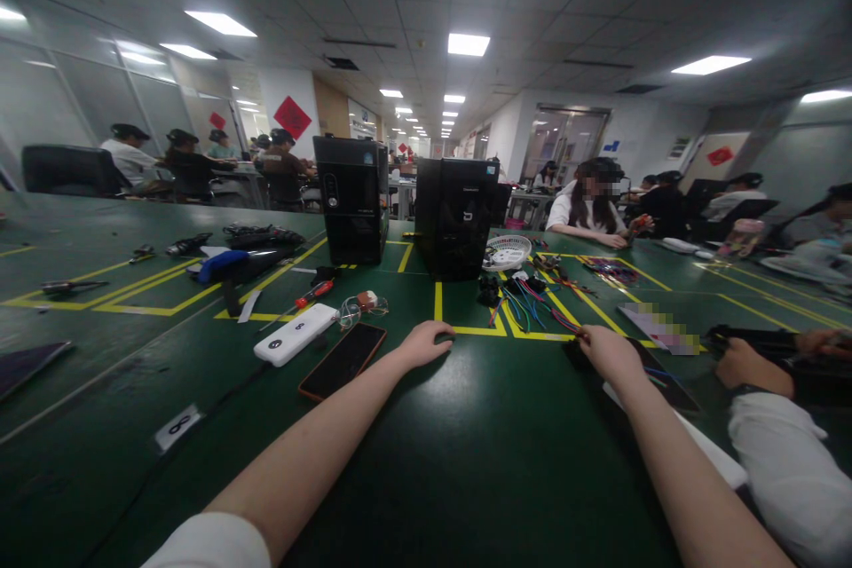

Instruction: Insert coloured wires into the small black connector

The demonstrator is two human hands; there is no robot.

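My left hand (426, 344) rests on the green table, its fingers loosely curved and apart from the thumb, with nothing in it. Close by on its left lies a dark phone (343, 361) with an orange-brown edge. My right hand (611, 357) is closed, its fingertips pinched on thin coloured wires. Red and blue wires (559, 317) lead up to those fingertips, and blue and green ends (658, 377) show on the hand's other side, above a dark flat object (680, 392). More coloured wires (525, 295) with black connectors (490, 290) lie just beyond.
Two black computer towers (352, 204) (456, 217) stand ahead. Left are a white power strip (296, 335), a red screwdriver (314, 293) and a blue-handled tool (223, 266). A white basket (507, 250) sits beyond the wires. A co-worker's hand (755, 370) is close on the right; another person (589, 209) sits across.
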